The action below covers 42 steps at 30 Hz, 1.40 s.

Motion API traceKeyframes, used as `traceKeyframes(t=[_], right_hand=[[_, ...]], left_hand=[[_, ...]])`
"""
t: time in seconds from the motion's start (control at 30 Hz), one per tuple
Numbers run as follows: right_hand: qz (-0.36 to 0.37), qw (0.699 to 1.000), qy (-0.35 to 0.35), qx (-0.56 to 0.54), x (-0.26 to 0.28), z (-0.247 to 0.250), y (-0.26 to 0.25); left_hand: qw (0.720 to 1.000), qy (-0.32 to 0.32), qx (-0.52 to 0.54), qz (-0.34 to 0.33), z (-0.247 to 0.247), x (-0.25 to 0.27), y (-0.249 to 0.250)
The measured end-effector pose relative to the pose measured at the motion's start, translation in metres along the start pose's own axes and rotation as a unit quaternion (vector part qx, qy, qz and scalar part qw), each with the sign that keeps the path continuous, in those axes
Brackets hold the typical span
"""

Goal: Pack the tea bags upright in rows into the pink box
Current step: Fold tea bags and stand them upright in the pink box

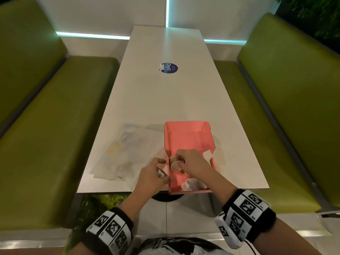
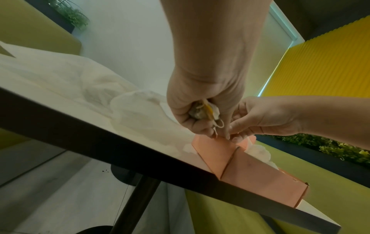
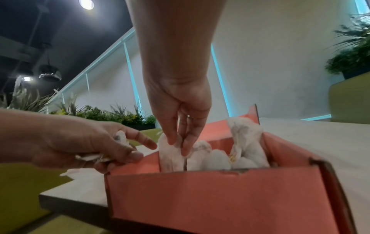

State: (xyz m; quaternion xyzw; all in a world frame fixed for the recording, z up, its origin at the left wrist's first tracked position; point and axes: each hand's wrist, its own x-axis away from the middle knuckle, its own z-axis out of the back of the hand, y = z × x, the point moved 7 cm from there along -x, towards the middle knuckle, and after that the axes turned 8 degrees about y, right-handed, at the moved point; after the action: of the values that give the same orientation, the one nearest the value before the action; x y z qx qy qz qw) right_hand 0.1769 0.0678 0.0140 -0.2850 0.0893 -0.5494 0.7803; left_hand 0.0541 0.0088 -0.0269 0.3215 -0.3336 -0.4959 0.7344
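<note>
pink box [image 1: 189,138] open at near table [image 1: 165,100] edge, tea bags [image 3: 218,159] standing inside; right hand [image 1: 191,162] pinching upright tea bag [image 3: 170,152] at box's left wall; left hand [image 1: 152,173] just left of box, curled round spare bags [image 2: 202,110]; plastic bag [image 1: 121,153] farther left

From the left wrist camera I see my left hand [image 2: 202,101] curled around a crumpled white tea bag with string and a yellow tag [image 2: 204,110]. Its fingertips touch the side wall of the pink cardboard box [image 2: 250,171], which sits at the dark edge of the white table [image 2: 80,120]. My right hand [image 2: 260,117] reaches over the box beside them. A white plastic bag [image 2: 80,82] lies on the table behind.
</note>
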Motion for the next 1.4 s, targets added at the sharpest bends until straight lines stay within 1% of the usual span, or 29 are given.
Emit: traceKeyframes(t=[0.1,0.2,0.3,0.4,0.47,0.67,0.8,1.07,1.13,1.2,1.27,1.33,1.4], right_hand=[[0.011,0.999,-0.008,0.046,-0.002,-0.008,0.0],[0.024,0.998,-0.012,0.065,-0.005,-0.009,-0.002],[0.034,0.995,0.02,0.09,-0.01,-0.006,-0.004],[0.021,0.992,0.062,0.107,-0.012,-0.002,0.0],[0.016,0.991,0.072,0.11,-0.013,-0.002,0.003],[0.011,0.996,0.064,0.061,-0.017,-0.002,0.01],[0.001,0.997,0.08,0.014,-0.017,-0.001,0.011],[-0.036,0.996,0.085,0.005,-0.009,0.0,0.022],[-0.035,0.997,0.067,0.0,-0.004,-0.004,0.024],[-0.023,1.0,0.01,0.017,0.002,-0.014,0.026],[-0.017,0.997,-0.036,0.069,0.006,-0.022,0.028],[-0.017,0.995,-0.04,0.09,0.007,-0.023,0.029],[-0.014,0.996,-0.045,0.079,0.008,-0.023,0.027]], left_hand=[[1.0,-0.007,-0.002,0.006,0.0,0.0,0.0],[1.0,-0.007,0.0,0.006,0.0,0.0,0.0],[1.0,-0.009,-0.002,0.004,-0.001,-0.001,0.001],[1.0,-0.013,-0.003,0.007,-0.001,-0.001,-0.001],[1.0,-0.013,-0.001,0.007,-0.001,-0.001,-0.002],[1.0,-0.009,-0.008,0.01,-0.001,-0.001,-0.001],[1.0,-0.013,-0.01,0.01,-0.002,-0.001,-0.002],[1.0,-0.017,0.008,0.025,-0.001,-0.001,-0.002],[1.0,-0.016,0.01,0.023,-0.001,0.0,-0.002],[1.0,-0.015,0.011,0.022,0.0,0.0,-0.002],[0.999,-0.015,0.015,0.025,0.0,0.0,-0.003],[1.0,-0.016,0.015,0.023,0.0,-0.001,-0.003],[1.0,-0.017,0.01,0.02,-0.001,-0.001,-0.003]])
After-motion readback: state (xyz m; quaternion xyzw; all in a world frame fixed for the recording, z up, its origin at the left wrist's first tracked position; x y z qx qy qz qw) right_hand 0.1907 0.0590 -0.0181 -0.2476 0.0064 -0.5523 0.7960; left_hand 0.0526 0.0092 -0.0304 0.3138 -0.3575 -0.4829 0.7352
